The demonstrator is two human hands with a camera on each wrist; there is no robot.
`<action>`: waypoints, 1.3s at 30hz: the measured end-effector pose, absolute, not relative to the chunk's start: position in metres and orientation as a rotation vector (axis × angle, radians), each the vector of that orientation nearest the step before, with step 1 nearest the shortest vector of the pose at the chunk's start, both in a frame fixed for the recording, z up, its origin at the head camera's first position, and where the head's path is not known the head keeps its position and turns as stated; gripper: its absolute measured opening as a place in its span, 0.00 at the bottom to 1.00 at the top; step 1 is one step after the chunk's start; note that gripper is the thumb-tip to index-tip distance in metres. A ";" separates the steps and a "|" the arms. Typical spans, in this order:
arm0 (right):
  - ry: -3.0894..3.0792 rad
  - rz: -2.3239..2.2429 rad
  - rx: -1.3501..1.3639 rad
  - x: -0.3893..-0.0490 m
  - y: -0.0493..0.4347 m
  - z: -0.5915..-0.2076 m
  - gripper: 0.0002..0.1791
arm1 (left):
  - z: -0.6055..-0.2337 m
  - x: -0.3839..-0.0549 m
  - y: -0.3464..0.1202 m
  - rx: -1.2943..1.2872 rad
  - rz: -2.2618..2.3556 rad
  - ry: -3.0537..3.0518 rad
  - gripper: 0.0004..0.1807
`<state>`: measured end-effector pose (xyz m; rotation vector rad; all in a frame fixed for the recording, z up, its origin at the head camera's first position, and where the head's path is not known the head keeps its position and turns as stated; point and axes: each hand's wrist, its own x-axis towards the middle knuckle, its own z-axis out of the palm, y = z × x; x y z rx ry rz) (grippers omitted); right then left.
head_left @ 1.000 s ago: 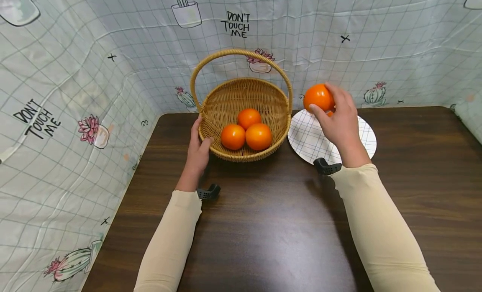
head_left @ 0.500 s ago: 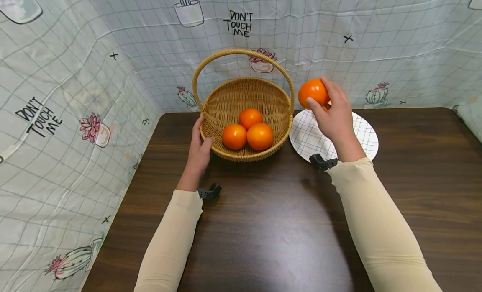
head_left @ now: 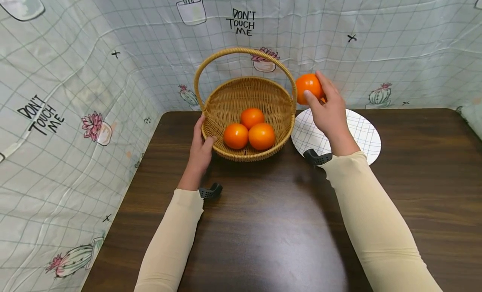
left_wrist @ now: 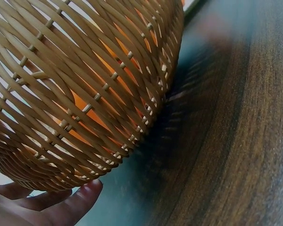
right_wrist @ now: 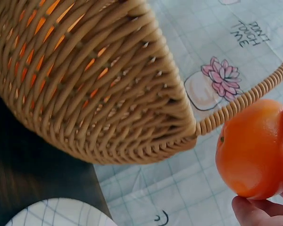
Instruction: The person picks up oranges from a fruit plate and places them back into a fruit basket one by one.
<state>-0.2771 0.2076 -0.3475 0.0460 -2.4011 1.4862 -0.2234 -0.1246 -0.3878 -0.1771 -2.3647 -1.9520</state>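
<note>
A tan wicker basket (head_left: pixel 248 85) with a tall arched handle stands at the back of the table. Inside it lie three oranges, one behind (head_left: pixel 252 118) and two in front, left (head_left: pixel 235 136) and right (head_left: pixel 261 136). My left hand (head_left: pixel 200 152) grips the basket's left rim, thumb over the edge; the left wrist view shows its fingertips against the outer weave. Up beside the handle's right foot, my right hand (head_left: pixel 328 112) holds another orange (head_left: pixel 308 88) between thumb and fingers. A further bit of orange colour shows behind that thumb; I cannot tell what it belongs to.
Beneath my right forearm lies a round white plate (head_left: pixel 363 135) with a grid pattern, right of the basket. Everything rests on a dark wooden table (head_left: pixel 256 225). A printed grid cloth (head_left: pixel 150 45) hangs behind and along the left side.
My right hand has carried the orange left and slightly up, from over the plate to beside the basket handle. My left hand has kept its hold on the rim.
</note>
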 end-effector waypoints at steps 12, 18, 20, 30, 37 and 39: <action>-2.339 1.644 0.054 -0.285 0.201 -0.352 0.31 | -0.388 -0.224 -0.125 -0.203 -1.955 -2.359 0.37; -2.374 1.638 0.028 -0.284 0.199 -0.354 0.29 | -0.408 -0.238 -0.131 -0.185 -1.953 -2.349 0.37; -2.388 1.637 0.022 -0.284 0.199 -0.355 0.29 | -0.405 -0.236 -0.130 -0.183 -1.963 -2.352 0.37; -2.361 1.721 0.012 -0.285 0.198 -0.351 0.28 | -0.389 -0.226 -0.126 -0.202 -1.948 -2.368 0.37; -2.306 1.736 0.040 -0.284 0.197 -0.349 0.27 | -0.390 -0.226 -0.126 -0.203 -1.951 -2.362 0.37; -2.320 1.717 0.028 -0.283 0.197 -0.350 0.26 | -0.390 -0.226 -0.126 -0.197 -1.950 -2.363 0.37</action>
